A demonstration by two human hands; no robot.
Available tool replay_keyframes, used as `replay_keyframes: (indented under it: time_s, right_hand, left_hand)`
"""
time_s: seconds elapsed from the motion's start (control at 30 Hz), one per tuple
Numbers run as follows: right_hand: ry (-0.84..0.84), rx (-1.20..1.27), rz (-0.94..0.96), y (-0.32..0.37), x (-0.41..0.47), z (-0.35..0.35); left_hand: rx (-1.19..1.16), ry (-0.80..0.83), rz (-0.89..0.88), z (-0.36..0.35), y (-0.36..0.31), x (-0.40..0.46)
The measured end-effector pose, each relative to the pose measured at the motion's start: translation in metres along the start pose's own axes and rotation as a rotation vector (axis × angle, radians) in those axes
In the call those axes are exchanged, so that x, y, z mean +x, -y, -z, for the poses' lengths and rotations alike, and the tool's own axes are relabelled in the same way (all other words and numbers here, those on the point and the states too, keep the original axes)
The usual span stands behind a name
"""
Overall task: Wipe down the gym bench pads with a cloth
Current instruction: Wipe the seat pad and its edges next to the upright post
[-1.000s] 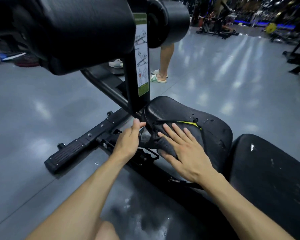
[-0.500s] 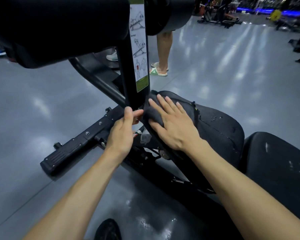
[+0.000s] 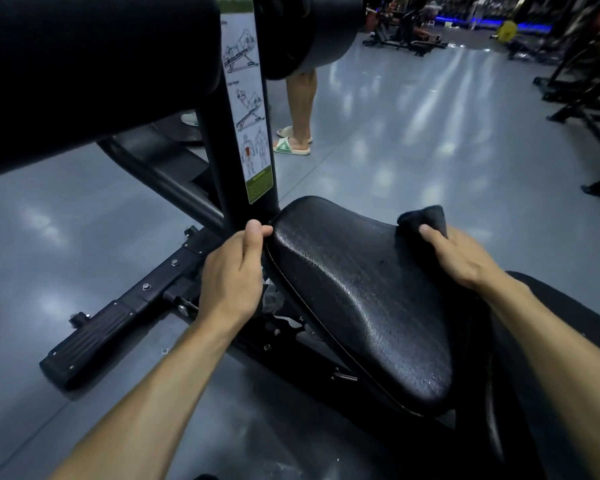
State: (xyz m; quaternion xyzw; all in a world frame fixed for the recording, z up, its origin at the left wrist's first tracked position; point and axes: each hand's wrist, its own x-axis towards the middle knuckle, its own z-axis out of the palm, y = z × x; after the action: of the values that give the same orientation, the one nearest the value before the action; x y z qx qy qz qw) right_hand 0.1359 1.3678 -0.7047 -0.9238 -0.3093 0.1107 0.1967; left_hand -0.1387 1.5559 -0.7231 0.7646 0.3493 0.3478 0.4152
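The black seat pad of the bench lies in the middle, its surface streaked with wet. My left hand grips the pad's front left edge beside the upright post, thumb on top and fingers curled under. My right hand holds a dark cloth bunched against the pad's far right edge. The bench's larger back pad sits at the lower right, mostly hidden by my right arm.
A black upright post with an exercise sticker rises just beyond the seat, with thick roller pads overhead. The bench's foot bar reaches left across the grey floor. A person's legs in sandals stand behind. Other machines line the far right.
My right hand has swept the cloth from the seat's front left corner across to its right edge. My left hand has stayed at the front edge by the post.
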Motion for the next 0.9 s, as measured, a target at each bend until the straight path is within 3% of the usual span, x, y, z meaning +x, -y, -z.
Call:
replay_keyframes:
  time_s: [0.07,0.23,0.43,0.53,0.7,0.83,0.9]
  right_hand:
    - [-0.043,-0.054,0.026,0.022,0.006,-0.009]
    - [-0.081,-0.099,0.307,0.115,0.029,-0.048]
    - [-0.06,-0.039,0.592,0.067,-0.086,-0.059]
    - [-0.058,0.061,0.573,0.057,-0.076,-0.052]
    - [-0.031,0.048,0.286,0.118,0.013,-0.038]
    - [-0.072,0.039,0.483,0.168,0.013,-0.049]
    - [-0.047,0.09,0.446,0.153,0.013,-0.045]
  left_hand:
    - [0.017,-0.013,-0.023,-0.001,-0.001,0.003]
    - [0.029,-0.019,-0.062,0.001,0.007,0.007]
    - [0.04,-0.067,-0.061,-0.004,0.003,0.011]
    - [0.03,-0.086,-0.041,-0.006,0.001,0.008]
    - [0.057,-0.054,-0.037,-0.004,-0.001,-0.001]
    - [0.063,-0.071,-0.054,-0.007,-0.001,0.001]
    - [0.06,-0.085,-0.056,-0.009,-0.002,0.0]
